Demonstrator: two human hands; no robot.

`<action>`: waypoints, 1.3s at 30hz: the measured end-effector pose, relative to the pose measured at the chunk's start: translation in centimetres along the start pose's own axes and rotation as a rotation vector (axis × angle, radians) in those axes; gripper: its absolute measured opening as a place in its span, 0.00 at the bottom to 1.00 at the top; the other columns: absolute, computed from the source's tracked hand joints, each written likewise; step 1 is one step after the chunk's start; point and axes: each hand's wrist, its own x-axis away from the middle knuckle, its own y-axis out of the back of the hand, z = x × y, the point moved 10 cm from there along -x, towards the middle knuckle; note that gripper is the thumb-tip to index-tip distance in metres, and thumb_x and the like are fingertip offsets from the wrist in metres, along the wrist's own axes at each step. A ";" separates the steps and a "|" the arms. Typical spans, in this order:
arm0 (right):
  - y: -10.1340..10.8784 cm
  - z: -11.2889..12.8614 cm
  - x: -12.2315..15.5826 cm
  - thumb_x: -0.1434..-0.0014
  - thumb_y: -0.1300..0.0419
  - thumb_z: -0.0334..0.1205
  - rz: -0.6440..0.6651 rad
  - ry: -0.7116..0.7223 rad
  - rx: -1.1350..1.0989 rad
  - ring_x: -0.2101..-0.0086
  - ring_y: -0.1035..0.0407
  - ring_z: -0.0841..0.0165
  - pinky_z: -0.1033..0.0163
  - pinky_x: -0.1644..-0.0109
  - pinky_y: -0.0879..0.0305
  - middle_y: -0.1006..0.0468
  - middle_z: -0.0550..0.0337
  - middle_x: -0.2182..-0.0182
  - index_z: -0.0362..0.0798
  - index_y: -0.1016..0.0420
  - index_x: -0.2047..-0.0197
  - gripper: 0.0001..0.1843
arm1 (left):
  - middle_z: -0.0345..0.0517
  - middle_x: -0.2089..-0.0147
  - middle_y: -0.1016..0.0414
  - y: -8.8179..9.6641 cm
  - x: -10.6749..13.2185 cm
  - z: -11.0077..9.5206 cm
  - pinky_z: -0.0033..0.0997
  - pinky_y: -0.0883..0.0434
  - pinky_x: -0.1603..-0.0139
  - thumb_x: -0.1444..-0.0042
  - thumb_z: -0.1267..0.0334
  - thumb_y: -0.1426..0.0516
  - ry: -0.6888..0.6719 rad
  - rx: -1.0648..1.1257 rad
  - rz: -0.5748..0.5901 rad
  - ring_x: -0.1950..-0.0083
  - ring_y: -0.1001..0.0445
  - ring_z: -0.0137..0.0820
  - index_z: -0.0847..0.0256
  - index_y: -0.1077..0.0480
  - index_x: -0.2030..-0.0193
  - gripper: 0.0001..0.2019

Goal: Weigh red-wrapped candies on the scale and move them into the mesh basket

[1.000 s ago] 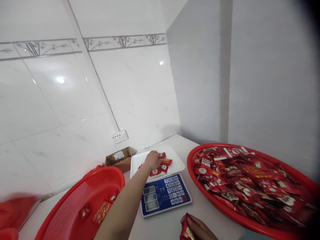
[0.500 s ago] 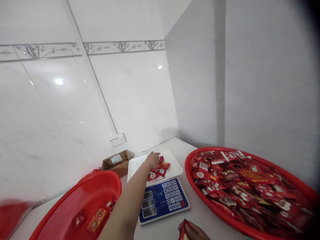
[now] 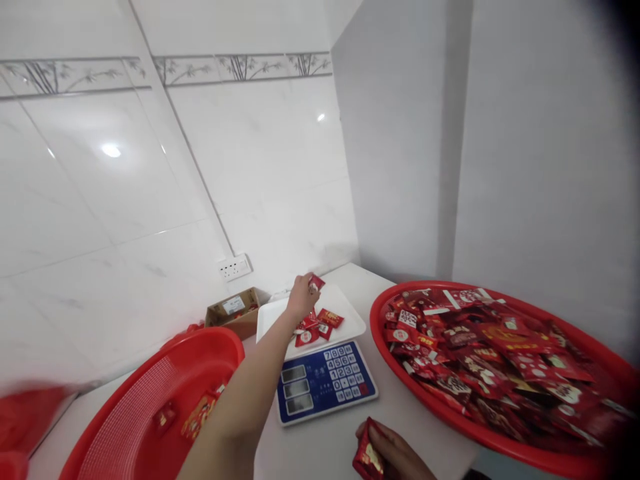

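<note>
My left hand (image 3: 301,298) is raised over the white tray (image 3: 274,319) of a weighing scale (image 3: 323,385), fingers closed on a small red snack packet (image 3: 317,283). Beneath it, several red snack packets (image 3: 307,337) lie in a loose group on the tray. The scale's blue panel has number keys and three grey displays, with no readable figures. Near the bottom edge, in front of the scale, my right hand (image 3: 397,452) is closed around a dark red packet (image 3: 369,455) with a pale print. My left forearm hides part of the tray and the scale's left side.
On the right, a wide red basket (image 3: 376,319) is heaped with red packets. Another red basket (image 3: 227,341), at left, holds a few packets. An open cardboard box (image 3: 218,319) stands behind it by the tiled wall. A wall socket (image 3: 234,268) is above the box.
My left hand has lifted off the tray's packets, now gripping one packet above them. More of my right hand and its packet shows. The view has shifted slightly.
</note>
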 end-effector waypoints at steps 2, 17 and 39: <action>0.3 0.2 0.5 0.58 0.34 0.51 -0.042 0.002 0.003 0.78 0.36 0.78 0.71 0.70 0.39 0.30 0.68 0.80 0.46 0.26 0.70 0.18 | 0.51 0.46 0.40 2.0 1.8 -0.5 0.37 0.40 0.44 0.48 0.67 0.45 0.032 0.112 -0.060 0.45 0.38 0.36 0.61 0.44 0.44 0.24; -0.9 0.8 1.1 0.57 0.35 0.53 0.093 0.074 0.148 0.81 0.45 0.79 0.73 0.81 0.53 0.36 0.68 0.81 0.48 0.31 0.63 0.21 | 0.38 0.74 0.32 -8.0 28.4 2.1 0.22 0.36 0.79 0.53 0.45 0.45 0.463 0.865 0.530 0.79 0.34 0.21 0.61 0.40 0.66 0.20; -2.0 -0.1 0.6 0.64 0.33 0.53 0.231 0.089 0.337 0.79 0.44 0.75 0.68 0.73 0.50 0.33 0.65 0.81 0.44 0.30 0.72 0.22 | 0.50 0.57 0.27 -10.6 27.0 1.3 0.28 0.31 0.68 0.55 0.75 0.52 0.226 0.476 0.510 0.72 0.30 0.28 0.58 0.57 0.35 0.37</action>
